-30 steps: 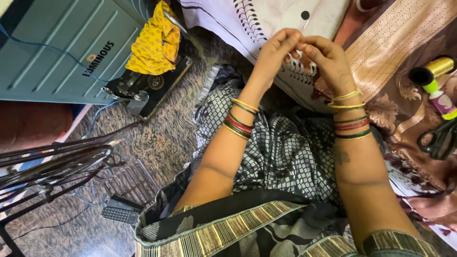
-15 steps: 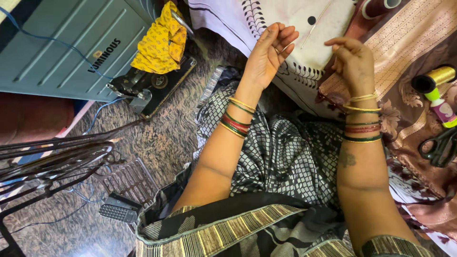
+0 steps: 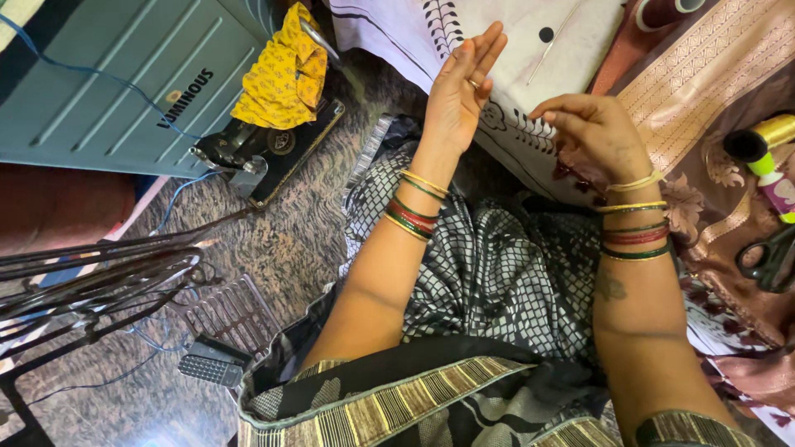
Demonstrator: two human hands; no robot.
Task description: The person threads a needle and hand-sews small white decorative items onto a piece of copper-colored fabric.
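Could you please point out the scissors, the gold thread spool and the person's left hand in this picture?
scissors (image 3: 766, 258), head view, on the black handle loop.
gold thread spool (image 3: 777, 131), head view, on the wound gold thread.
left hand (image 3: 460, 91), head view, on the open palm.

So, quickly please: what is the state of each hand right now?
Left hand: open, fingers straight and raised, holding nothing visible.
Right hand: fingers curled and pinched together above the white patterned cloth; whether it holds something cannot be told.
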